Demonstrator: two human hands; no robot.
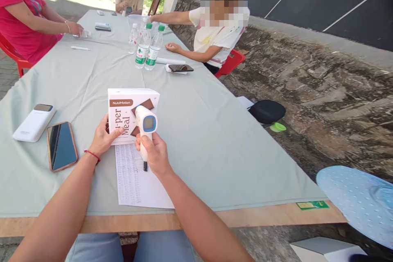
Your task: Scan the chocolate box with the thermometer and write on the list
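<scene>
Right hand (155, 153) grips a white handheld scanner (146, 125), aimed at the white cardboard meal box (124, 108) the left hand (102, 137) fingers hold upright, facing it.

Both bare forearms reach forward from the bottom edge and converge toward the middle. The left hand (104, 137), a red cord at its wrist, is cupped with its thumb pointing right and its fingers hidden. The right hand (155, 153) is closed in a fist, knuckles up, thumb on top.
</scene>
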